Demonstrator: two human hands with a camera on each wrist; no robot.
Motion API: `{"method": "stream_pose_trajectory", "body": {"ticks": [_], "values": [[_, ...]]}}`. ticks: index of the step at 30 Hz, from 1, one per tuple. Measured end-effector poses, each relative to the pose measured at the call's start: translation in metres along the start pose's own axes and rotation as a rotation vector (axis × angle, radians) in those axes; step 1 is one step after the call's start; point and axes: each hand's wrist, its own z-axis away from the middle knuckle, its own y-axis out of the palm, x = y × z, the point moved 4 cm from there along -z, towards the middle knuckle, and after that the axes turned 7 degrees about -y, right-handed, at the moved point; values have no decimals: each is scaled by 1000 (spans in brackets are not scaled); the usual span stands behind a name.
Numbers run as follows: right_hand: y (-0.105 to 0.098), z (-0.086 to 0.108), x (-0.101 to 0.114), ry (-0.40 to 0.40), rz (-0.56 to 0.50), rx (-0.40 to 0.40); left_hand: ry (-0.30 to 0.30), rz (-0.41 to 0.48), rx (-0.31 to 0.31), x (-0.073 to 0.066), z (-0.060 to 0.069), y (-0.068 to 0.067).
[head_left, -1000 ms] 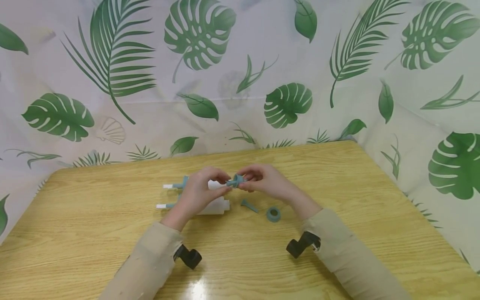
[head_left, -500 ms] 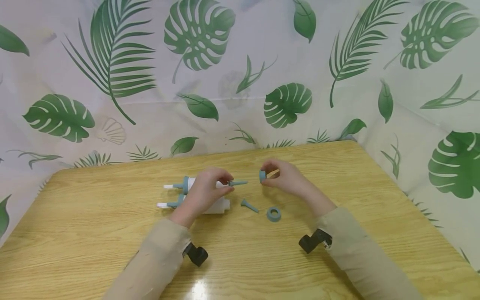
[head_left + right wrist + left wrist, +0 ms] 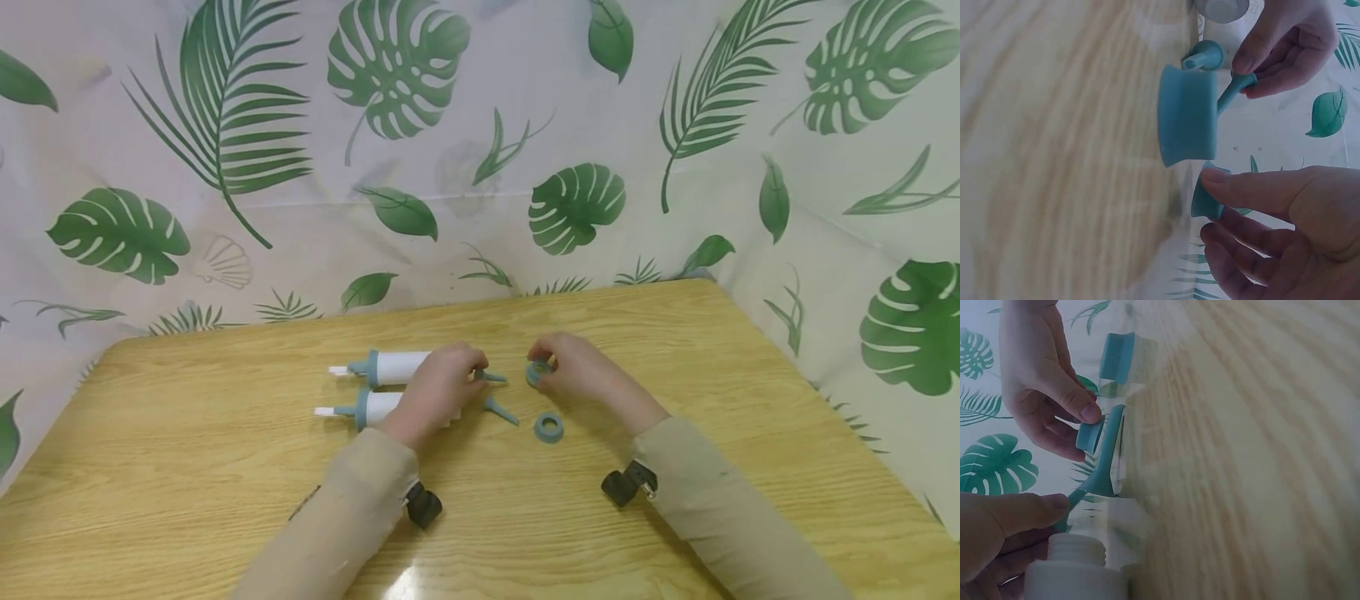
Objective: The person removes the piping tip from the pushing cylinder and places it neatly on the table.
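My left hand point(image 3: 438, 387) pinches the wide end of a blue-green tapered nozzle point(image 3: 495, 378), whose thin tip points right. My right hand point(image 3: 577, 367) holds a blue-green ring cap point(image 3: 1207, 197) between thumb and fingers, low over the table or touching it. Between the hands and nearer the body lie a second nozzle point(image 3: 502, 412) and a second ring cap point(image 3: 539, 432). Two white cylindrical bottles lie side by side at the left: the far bottle point(image 3: 401, 367) and the near bottle point(image 3: 381, 406), which my left hand and wrist partly cover. A threaded bottle neck point(image 3: 1075, 550) shows in the left wrist view.
Both bottles have blue-green collars and thin white-tipped stems point(image 3: 337, 412) pointing left. The wooden table point(image 3: 525, 525) reaches back to a leaf-printed cloth point(image 3: 480, 250). Black wrist cameras sit at both cuffs.
The ring cap was around the nozzle a second ago; my right hand drew it off to the right. Since then both hands have come down toward the table, the left also shifting right.
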Motion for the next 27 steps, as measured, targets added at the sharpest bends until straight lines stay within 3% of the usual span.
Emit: {"method": "stream_pose_trajectory", "body": {"ticks": [6,15,19,24,27], "values": [[4,2,-1,-12,28,24,-9,-103,-11,-3,-9,8],[6,2,3,-22,45,29,33,-202,-64,-6,-10,10],[6,2,4,-26,44,29,26,-222,-57,-5,-10,10],[3,4,5,-2,28,33,-30,-166,-19,-5,-6,0],[0,8,7,2,33,22,-46,-115,-53,-2,3,-17]]}}
